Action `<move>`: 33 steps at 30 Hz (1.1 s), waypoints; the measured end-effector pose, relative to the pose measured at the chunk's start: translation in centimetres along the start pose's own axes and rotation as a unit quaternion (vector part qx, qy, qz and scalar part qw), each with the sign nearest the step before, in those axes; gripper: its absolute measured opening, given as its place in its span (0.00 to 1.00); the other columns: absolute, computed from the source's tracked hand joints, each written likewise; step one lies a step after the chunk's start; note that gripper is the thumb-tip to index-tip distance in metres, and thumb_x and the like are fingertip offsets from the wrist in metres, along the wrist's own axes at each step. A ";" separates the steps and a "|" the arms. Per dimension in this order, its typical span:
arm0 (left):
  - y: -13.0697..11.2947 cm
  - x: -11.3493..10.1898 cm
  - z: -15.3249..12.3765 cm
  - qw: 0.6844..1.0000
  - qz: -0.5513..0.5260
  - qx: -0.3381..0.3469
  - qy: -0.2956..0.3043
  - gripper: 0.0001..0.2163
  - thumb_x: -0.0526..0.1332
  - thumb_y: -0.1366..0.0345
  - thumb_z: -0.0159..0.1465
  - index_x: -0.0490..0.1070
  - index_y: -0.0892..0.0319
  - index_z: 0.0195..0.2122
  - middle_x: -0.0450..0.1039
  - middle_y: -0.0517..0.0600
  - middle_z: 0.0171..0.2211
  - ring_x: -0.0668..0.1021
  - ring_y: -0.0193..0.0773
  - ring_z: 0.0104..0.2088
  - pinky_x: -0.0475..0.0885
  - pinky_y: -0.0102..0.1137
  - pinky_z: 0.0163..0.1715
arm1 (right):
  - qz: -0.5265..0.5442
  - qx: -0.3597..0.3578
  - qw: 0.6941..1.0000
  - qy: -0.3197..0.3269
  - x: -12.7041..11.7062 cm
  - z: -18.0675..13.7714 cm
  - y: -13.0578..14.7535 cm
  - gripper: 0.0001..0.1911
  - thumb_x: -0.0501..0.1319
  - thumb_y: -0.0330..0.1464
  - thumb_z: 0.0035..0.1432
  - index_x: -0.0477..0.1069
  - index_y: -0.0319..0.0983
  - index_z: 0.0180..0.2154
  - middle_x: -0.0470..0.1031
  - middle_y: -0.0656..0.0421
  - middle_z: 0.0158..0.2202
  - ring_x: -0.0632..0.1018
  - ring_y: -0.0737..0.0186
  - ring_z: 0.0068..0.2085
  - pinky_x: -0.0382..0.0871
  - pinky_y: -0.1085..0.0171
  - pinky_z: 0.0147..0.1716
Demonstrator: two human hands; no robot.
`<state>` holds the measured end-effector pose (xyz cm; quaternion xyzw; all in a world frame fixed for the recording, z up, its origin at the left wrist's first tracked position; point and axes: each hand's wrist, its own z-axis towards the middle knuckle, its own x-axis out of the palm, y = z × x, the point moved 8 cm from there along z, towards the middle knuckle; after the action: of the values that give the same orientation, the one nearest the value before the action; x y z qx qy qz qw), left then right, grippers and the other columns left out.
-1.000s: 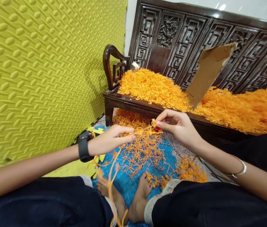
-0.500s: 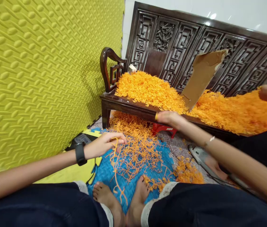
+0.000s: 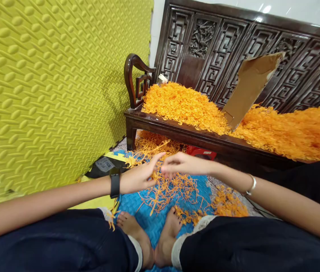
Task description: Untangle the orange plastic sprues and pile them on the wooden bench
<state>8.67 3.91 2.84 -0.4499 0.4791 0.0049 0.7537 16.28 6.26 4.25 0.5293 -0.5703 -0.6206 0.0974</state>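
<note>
My left hand [image 3: 138, 177], with a black watch above it, is stretched over the floor with thumb and fingers apart. Close to its fingertips is my right hand [image 3: 181, 165], its fingers loosely bent and a bangle on the wrist. Neither hand shows a firm grip on anything. Below and between them are thin, branching orange plastic strands [image 3: 186, 189], some near the left fingers; whether any touch the hand I cannot tell. More strands [image 3: 111, 217] lie over my left knee. On the wooden bench is a heap of small orange pieces [image 3: 185, 107].
The dark carved bench [image 3: 173, 127] runs across the back, with a cardboard sheet [image 3: 247, 83] dividing the orange heaps. A red stool [image 3: 202, 152] is underneath. Yellow foam matting [image 3: 63, 94] stands at left. My bare feet rest on blue matting [image 3: 145, 221], near scattered orange pieces [image 3: 228, 202].
My right hand has come down from the bench edge to my left hand. The strand that hung from my left hand is no longer plainly there. The other person's hand at right has left view.
</note>
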 end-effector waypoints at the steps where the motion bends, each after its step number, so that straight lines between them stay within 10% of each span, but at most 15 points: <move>1: -0.3 0.4 0.0 1.000 0.020 -0.001 0.012 0.34 0.53 0.71 0.57 0.35 0.63 0.61 0.69 0.49 0.30 0.70 0.34 0.24 0.63 0.28 0.25 | -0.027 -0.008 1.000 -0.007 1.3 -0.1 1.0 0.21 0.58 0.47 0.53 0.71 0.33 0.32 0.74 0.57 0.27 0.73 0.69 0.27 0.67 0.68 0.27; 16: -2.4 1.4 -0.5 0.997 0.071 -0.016 0.027 0.35 0.57 0.72 0.52 0.39 0.61 0.59 0.72 0.50 0.31 0.74 0.39 0.28 0.64 0.27 0.25 | -0.148 -0.035 0.977 -0.150 2.0 -1.2 2.1 0.10 0.64 0.32 0.49 0.70 0.34 0.20 0.68 0.62 0.19 0.67 0.72 0.22 0.57 0.72 0.21; 26: -2.0 1.6 -1.0 0.990 0.102 0.006 0.094 0.23 0.56 0.66 0.58 0.53 0.62 0.54 0.63 0.42 0.20 0.69 0.34 0.21 0.57 0.25 0.20 | -0.004 0.035 0.998 0.059 3.5 -2.8 -1.0 0.09 0.56 0.30 0.53 0.64 0.35 0.23 0.66 0.64 0.19 0.67 0.73 0.21 0.61 0.72 0.22; 33: -2.2 1.6 -1.1 0.988 0.079 0.080 0.107 0.15 0.48 0.59 0.66 0.67 0.60 0.29 0.57 0.43 0.16 0.65 0.30 0.18 0.53 0.25 0.19 | -0.049 0.001 0.989 0.140 3.4 -4.2 -1.5 0.13 0.53 0.28 0.55 0.58 0.35 0.19 0.55 0.67 0.18 0.58 0.75 0.20 0.53 0.73 0.21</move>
<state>9.70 1.14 2.97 -0.3471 0.5896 -0.0222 0.7290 18.82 1.76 2.09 0.6381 -0.5253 -0.5438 0.1454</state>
